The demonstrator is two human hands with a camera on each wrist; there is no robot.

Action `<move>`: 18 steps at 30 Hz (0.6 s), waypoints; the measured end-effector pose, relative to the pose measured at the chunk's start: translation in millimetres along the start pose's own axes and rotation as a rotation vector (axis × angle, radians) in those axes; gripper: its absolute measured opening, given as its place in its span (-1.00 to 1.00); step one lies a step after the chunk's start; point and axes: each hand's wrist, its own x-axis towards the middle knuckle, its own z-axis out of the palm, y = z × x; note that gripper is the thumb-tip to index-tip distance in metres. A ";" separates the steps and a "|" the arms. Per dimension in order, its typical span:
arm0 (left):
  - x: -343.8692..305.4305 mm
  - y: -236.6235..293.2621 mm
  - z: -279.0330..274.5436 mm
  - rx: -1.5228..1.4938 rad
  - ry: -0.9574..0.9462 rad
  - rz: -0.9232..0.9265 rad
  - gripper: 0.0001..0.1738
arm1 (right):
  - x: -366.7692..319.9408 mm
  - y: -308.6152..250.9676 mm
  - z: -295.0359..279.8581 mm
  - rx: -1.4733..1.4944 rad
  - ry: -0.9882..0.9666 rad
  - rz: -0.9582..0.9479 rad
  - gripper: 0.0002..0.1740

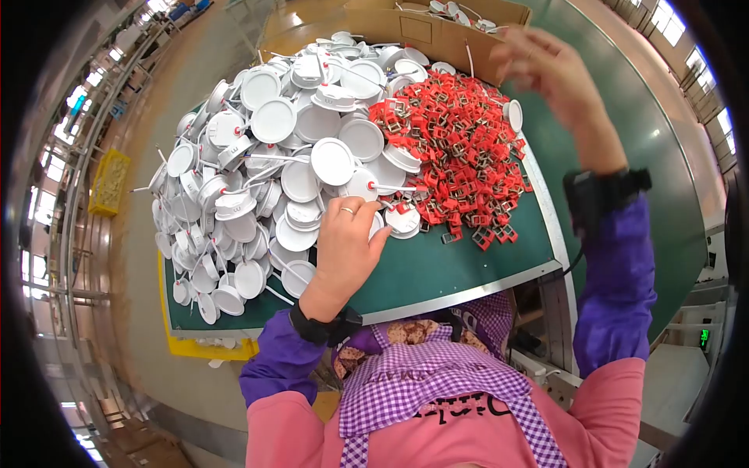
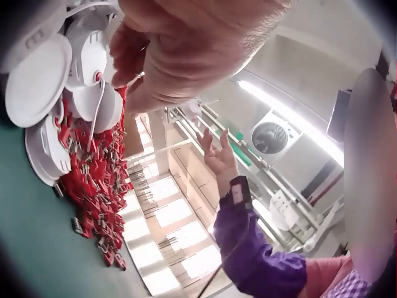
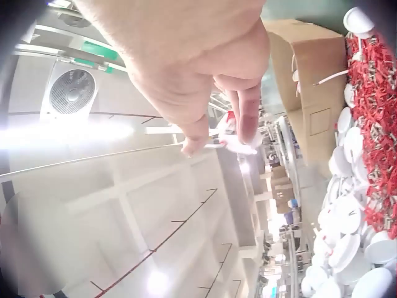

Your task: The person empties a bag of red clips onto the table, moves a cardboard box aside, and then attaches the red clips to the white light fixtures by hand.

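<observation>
My left hand (image 1: 347, 246) is at the front of a heap of round white light discs (image 1: 273, 121), palm down with fingers loosely bent. Its fingertips overlap a disc with a red ring and white lead (image 1: 360, 186); nothing shows between fingers and thumb. Raised at the right, my right hand (image 1: 542, 70) is above the edge of a cardboard box (image 1: 445, 35), fingers apart. A white disc with a bit of red (image 3: 232, 143) appears past its fingers in the right wrist view. In the left wrist view this hand (image 2: 220, 158) has spread fingers and no visible object.
A pile of red clips with metal parts (image 1: 460, 148) lies right of the discs on the green tabletop (image 1: 437, 273), which has a metal edge. More white discs (image 1: 449, 9) are inside the box. A yellow crate (image 1: 109, 182) stands on the floor at the left.
</observation>
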 end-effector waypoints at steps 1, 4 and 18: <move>-4.0 4.1 -3.0 0.084 -0.034 -0.012 -0.49 | -17.3 9.6 14.2 -0.154 -0.042 0.066 -0.66; -15.5 3.8 4.1 0.211 -0.084 -0.041 -0.38 | -78.7 72.3 46.9 -0.642 -0.160 -0.049 -0.81; -25.7 -0.7 18.4 0.400 -0.130 -0.167 -0.23 | -137.4 148.3 82.5 -0.937 -0.108 -0.143 -0.77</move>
